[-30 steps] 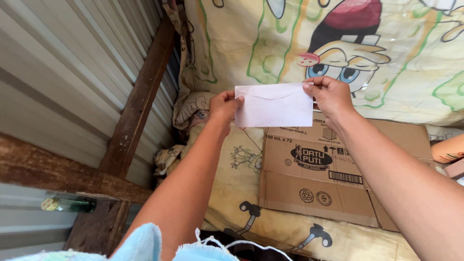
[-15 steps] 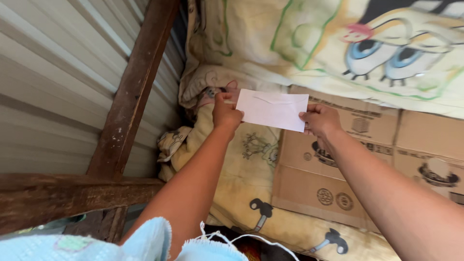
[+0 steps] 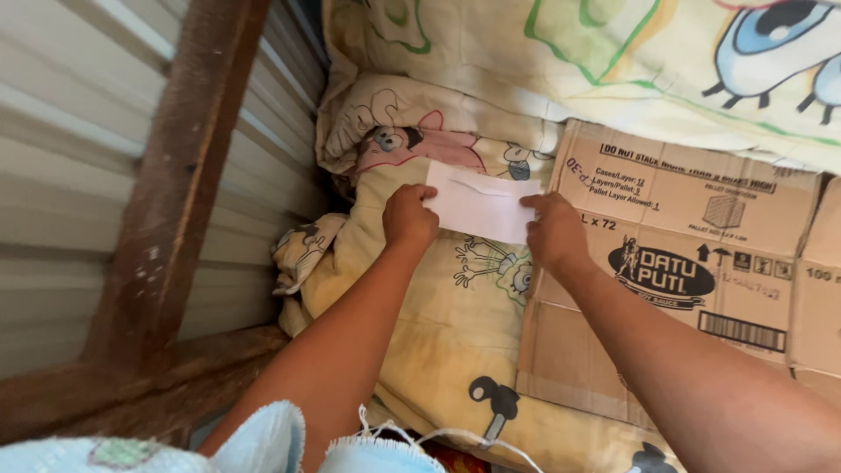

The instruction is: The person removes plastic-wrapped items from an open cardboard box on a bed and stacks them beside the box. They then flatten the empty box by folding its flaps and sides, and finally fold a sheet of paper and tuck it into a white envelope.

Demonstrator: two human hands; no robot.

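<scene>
A white paper envelope (image 3: 480, 207) lies flat against a yellow cartoon-print sheet (image 3: 455, 315), flap side up. My left hand (image 3: 408, 215) pinches its left end with curled fingers. My right hand (image 3: 554, 229) grips its right end, where the sheet meets a flattened brown cardboard box (image 3: 701, 254). Both forearms reach in from the bottom of the view.
A corrugated metal wall (image 3: 79, 114) with a rough wooden post (image 3: 175, 184) and crossbeam (image 3: 131, 394) stands on the left. Another cartoon-print cloth (image 3: 613, 61) covers the top. Bunched bedding (image 3: 385, 114) sits in the corner. Light blue fabric (image 3: 263, 442) with white strings is at the bottom.
Both hands have lowered the envelope from mid-air down onto the yellow sheet beside the cardboard. The view has tilted downward and moved closer.
</scene>
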